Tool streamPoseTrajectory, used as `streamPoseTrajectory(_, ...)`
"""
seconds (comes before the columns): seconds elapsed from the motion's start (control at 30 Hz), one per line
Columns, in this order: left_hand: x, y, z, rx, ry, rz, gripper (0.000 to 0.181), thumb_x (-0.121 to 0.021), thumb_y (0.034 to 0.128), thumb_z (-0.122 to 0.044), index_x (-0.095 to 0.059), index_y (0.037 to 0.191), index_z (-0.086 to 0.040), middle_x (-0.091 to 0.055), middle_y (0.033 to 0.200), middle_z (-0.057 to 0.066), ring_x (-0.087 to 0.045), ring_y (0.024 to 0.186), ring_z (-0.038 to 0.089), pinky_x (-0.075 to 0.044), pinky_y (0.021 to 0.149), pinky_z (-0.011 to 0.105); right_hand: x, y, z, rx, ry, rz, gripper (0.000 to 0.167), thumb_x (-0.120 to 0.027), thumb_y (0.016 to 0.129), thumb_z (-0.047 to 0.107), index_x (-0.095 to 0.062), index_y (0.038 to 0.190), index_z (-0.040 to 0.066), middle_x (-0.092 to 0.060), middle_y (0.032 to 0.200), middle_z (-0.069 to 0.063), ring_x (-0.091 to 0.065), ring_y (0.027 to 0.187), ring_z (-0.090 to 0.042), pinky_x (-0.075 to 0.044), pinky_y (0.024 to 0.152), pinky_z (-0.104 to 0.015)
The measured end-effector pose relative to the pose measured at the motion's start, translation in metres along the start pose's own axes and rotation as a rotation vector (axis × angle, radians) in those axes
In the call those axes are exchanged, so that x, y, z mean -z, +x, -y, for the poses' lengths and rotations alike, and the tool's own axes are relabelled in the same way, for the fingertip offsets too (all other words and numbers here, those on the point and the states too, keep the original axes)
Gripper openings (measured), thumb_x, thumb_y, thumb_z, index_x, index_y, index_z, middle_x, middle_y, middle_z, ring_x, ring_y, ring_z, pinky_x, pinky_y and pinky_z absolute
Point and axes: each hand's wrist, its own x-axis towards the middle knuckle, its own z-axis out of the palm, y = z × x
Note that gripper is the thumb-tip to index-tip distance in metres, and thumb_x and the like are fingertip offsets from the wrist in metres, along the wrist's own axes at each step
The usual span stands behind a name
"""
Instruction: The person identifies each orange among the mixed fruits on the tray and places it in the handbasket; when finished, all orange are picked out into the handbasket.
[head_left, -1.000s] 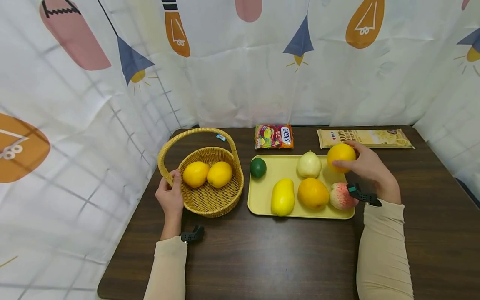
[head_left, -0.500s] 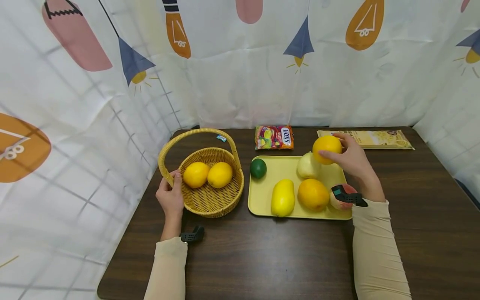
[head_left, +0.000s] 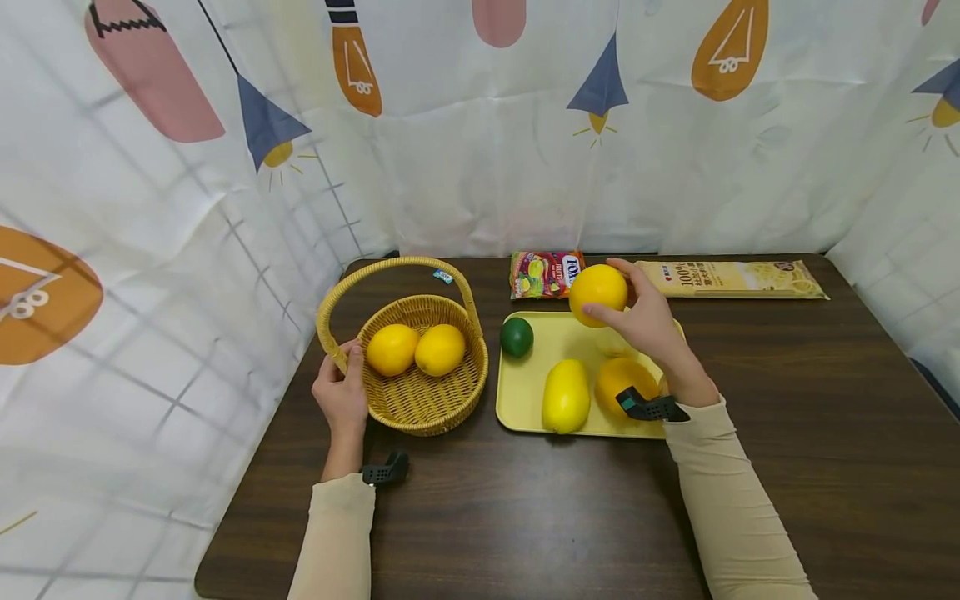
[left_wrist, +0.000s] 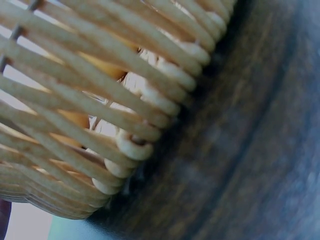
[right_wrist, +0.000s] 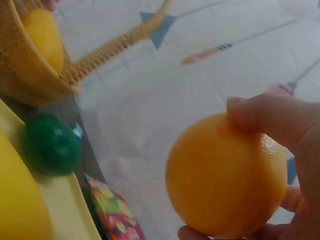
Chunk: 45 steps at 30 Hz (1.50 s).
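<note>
My right hand (head_left: 647, 315) grips an orange (head_left: 597, 295) above the yellow tray (head_left: 517, 400); in the right wrist view the thumb lies over the top of the orange (right_wrist: 225, 175) with fingers beneath. My left hand (head_left: 342, 390) holds the wicker basket (head_left: 427, 429) where its handle meets the left rim. Two yellow lemon-like fruits (head_left: 438, 349) lie in the basket. On the tray are a dark green fruit (head_left: 516, 337), a yellow mango-like fruit (head_left: 566, 397) and an orange-yellow fruit (head_left: 622, 379). The right hand and wrist hide the pear and peach almost wholly. Woven basket side (left_wrist: 90, 100) fills much of the left wrist view.
A Fox's candy bag (head_left: 546, 275) lies behind the tray, partly overlapped by the orange. A long yellow noodle packet (head_left: 742, 279) lies at the back right. A small blue wrapper (head_left: 442, 276) sits behind the basket. A patterned curtain (head_left: 480, 167) borders the dark table (head_left: 510, 517).
My right hand has carried the orange leftward from the tray's right end, past the pear, toward its middle. My left hand and the basket have stayed put.
</note>
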Motion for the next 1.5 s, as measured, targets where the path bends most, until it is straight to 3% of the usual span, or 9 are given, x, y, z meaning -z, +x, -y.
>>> streamPoseTrajectory(0.17,0.0,0.0,-0.001,0.004,0.001,0.0,0.027,-0.067,0.0935,-0.015,-0.07,0.108,0.008,-0.071,0.105,0.013,-0.063,0.089,0.005,-0.05,0.076,0.017,-0.023,-0.001,0.005,0.058,-0.006,-0.02,0.079,-0.078,0.083,0.032,-0.037,0.149,0.017,-0.051,0.134,-0.012,-0.051,0.105,-0.03,-0.047,0.08,-0.036)
streamPoseTrajectory(0.3,-0.001,0.0,-0.002,0.011,-0.001,0.002,0.028,-0.067,0.0935,-0.015,-0.07,0.108,0.008,-0.071,0.104,0.011,-0.063,0.089,0.004,-0.05,0.077,0.017,-0.04,-0.003,0.009,0.09,0.005,0.015,0.078,-0.079,0.082,0.034,-0.04,0.148,0.018,-0.052,0.133,-0.01,-0.053,0.105,-0.029,-0.05,0.079,-0.037)
streamPoseTrajectory(0.5,-0.001,0.0,-0.003,0.015,0.002,0.01,0.029,-0.067,0.0936,-0.016,-0.069,0.108,0.009,-0.069,0.107,0.019,-0.063,0.088,0.004,-0.049,0.077,0.017,-0.065,-0.009,0.015,0.119,0.094,0.084,0.076,-0.079,0.083,0.031,-0.041,0.148,0.02,-0.049,0.141,-0.005,-0.054,0.115,-0.027,-0.054,0.081,-0.042)
streamPoseTrajectory(0.77,-0.003,0.001,-0.005,0.015,0.015,0.017,0.029,-0.066,0.0936,-0.015,-0.069,0.108,0.01,-0.067,0.11,0.027,-0.062,0.088,0.004,-0.048,0.076,0.017,-0.098,-0.023,0.025,0.125,0.133,0.145,0.076,-0.082,0.079,0.032,-0.044,0.145,0.03,-0.049,0.138,-0.001,-0.054,0.108,-0.029,-0.057,0.074,-0.038)
streamPoseTrajectory(0.97,-0.002,0.0,-0.003,0.011,0.008,0.01,0.029,-0.067,0.0932,-0.015,-0.069,0.107,0.01,-0.068,0.107,0.023,-0.062,0.087,0.004,-0.049,0.075,0.018,-0.128,-0.035,0.033,0.203,0.141,0.199,0.077,-0.083,0.078,0.032,-0.045,0.145,0.023,-0.051,0.136,0.001,-0.054,0.107,-0.024,-0.056,0.076,-0.04)
streamPoseTrajectory(1.33,0.0,-0.001,-0.002,0.02,-0.001,0.006,0.028,-0.066,0.0935,-0.013,-0.068,0.108,0.011,-0.066,0.109,0.028,-0.061,0.084,0.005,-0.048,0.073,0.018,-0.177,-0.044,0.044,0.319,0.01,0.223,0.081,-0.086,0.073,0.036,-0.049,0.142,0.016,-0.051,0.138,0.002,-0.052,0.116,-0.015,-0.049,0.091,-0.038)
streamPoseTrajectory(1.5,0.0,-0.001,-0.002,0.02,0.002,0.005,0.029,-0.066,0.0936,-0.014,-0.068,0.108,0.011,-0.068,0.107,0.022,-0.06,0.083,0.005,-0.047,0.072,0.018,-0.197,-0.045,0.046,0.337,-0.027,0.248,0.081,-0.086,0.073,0.039,-0.049,0.141,0.017,-0.052,0.136,0.002,-0.052,0.117,-0.014,-0.047,0.093,-0.038)
